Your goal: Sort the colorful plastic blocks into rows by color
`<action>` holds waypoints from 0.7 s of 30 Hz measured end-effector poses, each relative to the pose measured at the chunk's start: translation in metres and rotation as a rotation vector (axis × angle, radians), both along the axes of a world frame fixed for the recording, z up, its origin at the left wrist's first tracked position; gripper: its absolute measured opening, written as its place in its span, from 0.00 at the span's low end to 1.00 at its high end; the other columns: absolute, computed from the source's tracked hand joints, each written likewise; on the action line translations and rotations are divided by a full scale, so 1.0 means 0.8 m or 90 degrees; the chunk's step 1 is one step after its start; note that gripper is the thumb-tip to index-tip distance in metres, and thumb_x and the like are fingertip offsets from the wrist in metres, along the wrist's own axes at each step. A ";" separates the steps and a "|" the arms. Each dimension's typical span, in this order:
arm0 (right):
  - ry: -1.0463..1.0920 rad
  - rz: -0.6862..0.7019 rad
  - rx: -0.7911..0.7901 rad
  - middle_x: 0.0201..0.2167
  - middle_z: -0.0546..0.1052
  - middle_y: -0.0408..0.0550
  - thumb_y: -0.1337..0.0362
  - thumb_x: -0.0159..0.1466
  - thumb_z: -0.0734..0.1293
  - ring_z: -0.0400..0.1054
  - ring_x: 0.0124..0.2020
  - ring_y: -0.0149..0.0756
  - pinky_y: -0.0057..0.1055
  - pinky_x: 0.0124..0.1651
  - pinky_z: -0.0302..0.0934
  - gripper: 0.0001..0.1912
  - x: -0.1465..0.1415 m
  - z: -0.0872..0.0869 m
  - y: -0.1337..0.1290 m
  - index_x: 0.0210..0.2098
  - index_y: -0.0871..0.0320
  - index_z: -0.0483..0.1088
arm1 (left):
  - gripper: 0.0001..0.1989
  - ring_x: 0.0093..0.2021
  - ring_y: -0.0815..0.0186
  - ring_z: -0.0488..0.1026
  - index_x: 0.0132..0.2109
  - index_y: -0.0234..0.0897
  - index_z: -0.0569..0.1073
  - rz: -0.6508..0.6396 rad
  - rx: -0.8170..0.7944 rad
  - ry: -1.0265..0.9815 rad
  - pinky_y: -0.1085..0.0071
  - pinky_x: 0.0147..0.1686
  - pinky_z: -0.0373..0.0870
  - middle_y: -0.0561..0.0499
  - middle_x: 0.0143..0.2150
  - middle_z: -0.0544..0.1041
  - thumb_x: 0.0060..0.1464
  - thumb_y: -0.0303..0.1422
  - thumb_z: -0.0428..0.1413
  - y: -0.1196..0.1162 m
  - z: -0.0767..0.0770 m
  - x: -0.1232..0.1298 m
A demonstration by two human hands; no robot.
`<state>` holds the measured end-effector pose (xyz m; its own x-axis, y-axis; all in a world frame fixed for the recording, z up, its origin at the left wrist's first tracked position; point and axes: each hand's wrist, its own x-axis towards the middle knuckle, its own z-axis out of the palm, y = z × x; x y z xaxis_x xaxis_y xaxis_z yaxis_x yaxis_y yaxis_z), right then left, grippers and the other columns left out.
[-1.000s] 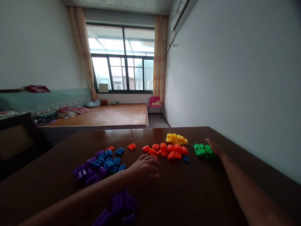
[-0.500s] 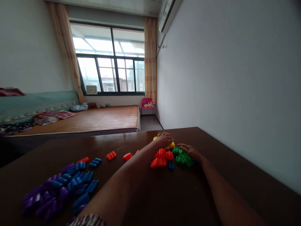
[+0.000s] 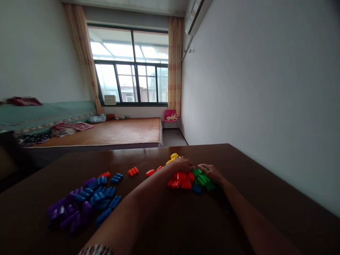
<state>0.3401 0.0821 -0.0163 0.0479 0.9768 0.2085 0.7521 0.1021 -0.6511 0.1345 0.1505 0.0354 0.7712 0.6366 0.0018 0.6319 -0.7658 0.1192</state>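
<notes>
My left hand (image 3: 185, 164) lies palm down over the far side of a heap of red plastic pieces (image 3: 183, 181), fingers loosely extended to the right. Behind its wrist are several yellow pieces (image 3: 174, 156), partly covered by the hand. My right hand (image 3: 211, 173) rests on the outer side of a heap of green pieces (image 3: 203, 179), its fingers stretched towards the left hand. The green and red heaps touch. One blue piece (image 3: 197, 189) sits in front of them. The undersides of both hands are hidden, and neither shows a piece in its grip.
On the left of the dark brown table (image 3: 180, 219) spread purple pieces (image 3: 70, 214) and blue pieces (image 3: 102, 196). A few loose red-orange pieces (image 3: 133, 171) lie between there and my left forearm. Beyond stand a bed (image 3: 127, 131) and a pink chair (image 3: 170, 114); a wall rises at right.
My left hand has come back from the yellow pieces onto the red ones. My right hand and the green pieces have shifted left, closer to the red heap. The camera view has turned slightly left.
</notes>
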 end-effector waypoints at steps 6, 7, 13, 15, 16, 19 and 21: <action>-0.029 -0.048 -0.023 0.49 0.77 0.41 0.47 0.62 0.58 0.67 0.53 0.45 0.42 0.55 0.59 0.20 -0.077 -0.009 -0.016 0.42 0.45 0.77 | 0.21 0.58 0.53 0.65 0.53 0.55 0.73 0.012 -0.022 0.066 0.50 0.58 0.56 0.51 0.56 0.74 0.58 0.50 0.46 -0.051 0.017 -0.089; -0.032 -0.058 -0.024 0.49 0.77 0.41 0.47 0.62 0.57 0.67 0.53 0.46 0.43 0.54 0.58 0.20 -0.094 -0.009 -0.019 0.43 0.45 0.76 | 0.21 0.58 0.53 0.65 0.53 0.55 0.72 0.012 -0.024 0.068 0.49 0.58 0.56 0.51 0.56 0.74 0.58 0.50 0.46 -0.058 0.019 -0.105; -0.031 -0.044 -0.016 0.50 0.76 0.43 0.51 0.66 0.50 0.65 0.53 0.45 0.43 0.54 0.57 0.24 -0.208 -0.005 -0.032 0.44 0.47 0.75 | 0.20 0.56 0.52 0.66 0.50 0.49 0.74 0.053 -0.004 0.069 0.47 0.57 0.56 0.48 0.54 0.74 0.59 0.49 0.45 -0.091 0.018 -0.208; -0.038 -0.015 -0.021 0.49 0.76 0.44 0.53 0.67 0.50 0.66 0.53 0.44 0.42 0.54 0.58 0.23 -0.247 -0.003 -0.033 0.44 0.48 0.75 | 0.20 0.55 0.52 0.67 0.49 0.47 0.74 0.081 0.012 0.064 0.50 0.56 0.57 0.48 0.53 0.75 0.59 0.48 0.46 -0.100 0.016 -0.245; -0.042 0.001 -0.023 0.49 0.76 0.44 0.53 0.67 0.50 0.66 0.53 0.44 0.42 0.53 0.58 0.23 -0.266 -0.002 -0.032 0.44 0.48 0.74 | 0.19 0.55 0.53 0.68 0.48 0.47 0.75 0.093 0.021 0.058 0.51 0.56 0.57 0.48 0.52 0.75 0.59 0.48 0.46 -0.104 0.015 -0.264; -0.051 0.048 -0.026 0.50 0.75 0.46 0.54 0.67 0.51 0.66 0.52 0.43 0.41 0.53 0.58 0.22 -0.317 0.001 -0.030 0.45 0.49 0.74 | 0.17 0.54 0.55 0.68 0.46 0.47 0.75 0.124 0.045 0.029 0.55 0.55 0.59 0.49 0.50 0.76 0.60 0.46 0.46 -0.115 0.008 -0.318; -0.051 0.071 -0.029 0.50 0.75 0.47 0.54 0.67 0.51 0.66 0.52 0.43 0.41 0.53 0.58 0.23 -0.348 0.001 -0.027 0.45 0.50 0.74 | 0.17 0.53 0.56 0.69 0.46 0.46 0.76 0.146 0.062 0.008 0.59 0.54 0.60 0.49 0.49 0.76 0.60 0.44 0.46 -0.121 0.002 -0.350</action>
<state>0.0615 0.0606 -0.0157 -0.0771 0.9838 0.1620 0.7875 0.1597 -0.5952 -0.1456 0.0540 0.0370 0.6070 0.7922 0.0628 0.7914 -0.6098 0.0432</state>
